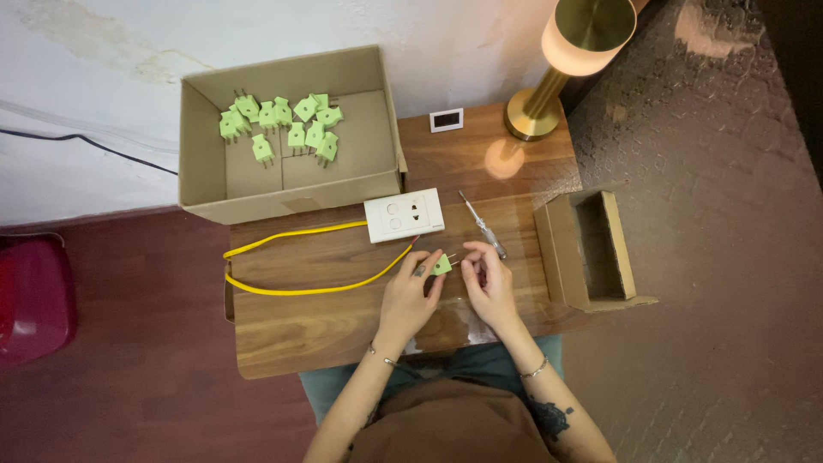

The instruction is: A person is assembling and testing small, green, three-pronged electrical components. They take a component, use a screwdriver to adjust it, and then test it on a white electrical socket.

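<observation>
At the far left a dark red stool (34, 296) stands on the floor, well apart from the wooden counter (291, 334). On the counter's back left corner sits a large open cardboard box (206, 184) holding a loose cluster of pale green plugs (283, 127), about a dozen, lying toward its rear half at mixed angles. A yellow cable (300, 290) loops out from under the box's front edge and runs right to a white socket plate (404, 215) that lies flat just in front of the box.

Near the counter's middle, the left hand (408, 296) pinches a single green plug (441, 265) between thumb and fingertips, its grip clamped on the plug's body. The plug is held just above the counter, in front of the socket plate, with its long axis running roughly left to right and its prongs pointing right toward the other hand. The right hand (490, 285) meets it there, fingertips drawn together at the prong end; whether they actually pinch the prongs or only touch them is hard to tell from this height.

Just behind the right hand a screwdriver (482, 225) lies diagonally on the counter. Farther back stand a small white framed card (447, 120) and a brass lamp (561, 64). At the right edge a smaller open cardboard box (591, 249) rests on the counter, its dark inside showing no contents.
</observation>
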